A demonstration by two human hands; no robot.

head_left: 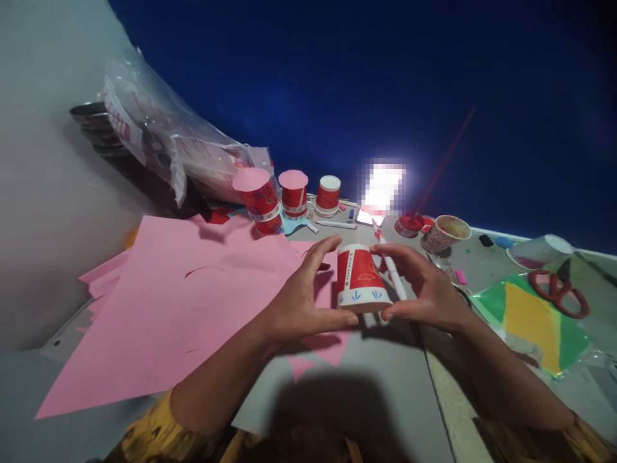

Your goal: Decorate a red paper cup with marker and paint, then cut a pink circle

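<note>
Grey table, busy one; pink sheets sprawled left; white-topped red cup standing at back, white marker lying near; green-and-yellow packet flat at right

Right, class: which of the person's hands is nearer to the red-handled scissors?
The right hand. It is at the side of the red cup toward the scissors, apart from them; the left hand is at the cup's opposite side, farther away.
</note>
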